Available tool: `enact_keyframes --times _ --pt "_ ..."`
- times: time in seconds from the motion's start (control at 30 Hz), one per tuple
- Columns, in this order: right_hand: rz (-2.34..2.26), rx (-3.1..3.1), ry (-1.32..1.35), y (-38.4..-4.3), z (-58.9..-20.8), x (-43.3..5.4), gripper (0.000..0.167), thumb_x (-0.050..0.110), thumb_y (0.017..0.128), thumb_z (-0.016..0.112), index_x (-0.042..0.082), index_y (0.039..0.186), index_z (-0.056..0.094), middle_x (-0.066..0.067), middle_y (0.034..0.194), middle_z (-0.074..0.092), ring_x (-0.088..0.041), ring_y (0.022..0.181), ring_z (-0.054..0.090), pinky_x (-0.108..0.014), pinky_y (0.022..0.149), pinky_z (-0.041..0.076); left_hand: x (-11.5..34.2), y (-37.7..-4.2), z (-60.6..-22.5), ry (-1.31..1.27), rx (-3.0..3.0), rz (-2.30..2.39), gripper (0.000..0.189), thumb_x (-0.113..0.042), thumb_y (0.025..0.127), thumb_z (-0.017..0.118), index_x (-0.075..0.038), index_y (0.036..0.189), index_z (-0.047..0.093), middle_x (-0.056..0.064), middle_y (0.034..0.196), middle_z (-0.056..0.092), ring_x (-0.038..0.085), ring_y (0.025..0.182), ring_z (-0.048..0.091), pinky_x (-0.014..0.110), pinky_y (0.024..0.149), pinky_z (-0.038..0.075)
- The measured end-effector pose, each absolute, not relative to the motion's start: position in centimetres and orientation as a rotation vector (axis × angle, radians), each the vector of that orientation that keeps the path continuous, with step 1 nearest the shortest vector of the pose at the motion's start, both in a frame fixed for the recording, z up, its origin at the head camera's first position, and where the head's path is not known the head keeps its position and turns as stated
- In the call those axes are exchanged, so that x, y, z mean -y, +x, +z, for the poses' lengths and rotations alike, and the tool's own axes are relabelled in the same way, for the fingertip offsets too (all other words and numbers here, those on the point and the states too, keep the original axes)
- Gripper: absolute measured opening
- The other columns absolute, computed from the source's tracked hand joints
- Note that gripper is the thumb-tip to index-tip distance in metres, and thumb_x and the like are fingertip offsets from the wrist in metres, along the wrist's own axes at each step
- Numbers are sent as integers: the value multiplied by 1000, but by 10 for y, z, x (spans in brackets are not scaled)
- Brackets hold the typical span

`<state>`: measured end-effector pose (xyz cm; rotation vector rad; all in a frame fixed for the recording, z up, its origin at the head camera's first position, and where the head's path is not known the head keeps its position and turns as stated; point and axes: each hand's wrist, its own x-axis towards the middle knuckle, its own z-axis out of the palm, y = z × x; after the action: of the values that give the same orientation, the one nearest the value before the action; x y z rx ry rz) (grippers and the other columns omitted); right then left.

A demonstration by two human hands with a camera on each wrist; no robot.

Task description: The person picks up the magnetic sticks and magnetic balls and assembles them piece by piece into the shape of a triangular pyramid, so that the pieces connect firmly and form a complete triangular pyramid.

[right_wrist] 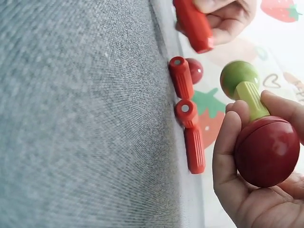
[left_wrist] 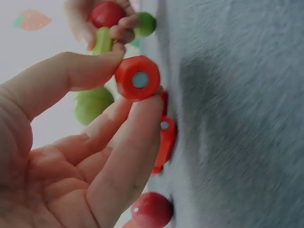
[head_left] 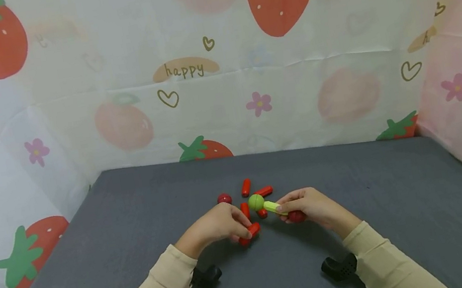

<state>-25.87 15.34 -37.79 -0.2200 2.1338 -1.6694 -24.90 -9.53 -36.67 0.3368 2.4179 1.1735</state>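
My left hand (head_left: 223, 224) pinches a red magnetic rod (left_wrist: 137, 78) between thumb and fingertips; a pale round magnet shows in its near end. My right hand (head_left: 310, 207) holds a yellow-green ribbed rod (right_wrist: 252, 99) with a green ball (right_wrist: 237, 78) at one end and a dark red ball (right_wrist: 268, 152) at the other. The green end points toward the left hand. Between and beyond the hands, several loose red rods (head_left: 246, 187) lie on the table. A red ball (head_left: 224, 198) sits just beyond the left hand.
The dark grey table (head_left: 389, 209) stretches out around the hands. A second green ball (left_wrist: 145, 23) appears beside the right hand in the left wrist view. A white curtain (head_left: 226, 114) with strawberry prints hangs behind the table. Black wrist devices (head_left: 340, 267) sit below both sleeves.
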Motion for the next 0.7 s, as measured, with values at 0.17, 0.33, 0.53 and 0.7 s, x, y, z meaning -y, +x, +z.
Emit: enact_keyframes --times 0.17,0.33,0.53,0.7 --pt "-1679 -2123 -229 -259 -379 -154 33 17 93 68 -6 117 68 -1 83 73 -10 77 67 -29 78 59 103 -253 -361 269 -2384 1303 17 -7 81 77 -3 98 74 7 100 70 15 78 66 34 77 59" --pt "-1684 -2116 -233 -259 -378 -154 34 16 93 68 -7 118 67 -3 85 74 -11 78 68 -29 78 59 106 -256 -360 257 -2381 1348 19 -7 83 76 -2 101 73 9 104 70 15 78 67 35 79 59" --pt "-1685 -2101 -245 -259 -378 -153 33 15 93 68 -7 117 68 -2 84 74 -10 76 68 -29 78 59 106 -257 -359 254 -2384 1370 20 -8 83 76 -2 102 74 8 103 71 13 76 67 33 79 59" --pt "-1687 -2082 -252 -258 -378 -153 33 15 93 68 -7 117 68 -2 84 74 -10 76 69 -29 79 60 108 -256 -358 249 -2367 1394 21 -7 83 75 -1 103 74 10 105 71 13 77 67 34 80 59"
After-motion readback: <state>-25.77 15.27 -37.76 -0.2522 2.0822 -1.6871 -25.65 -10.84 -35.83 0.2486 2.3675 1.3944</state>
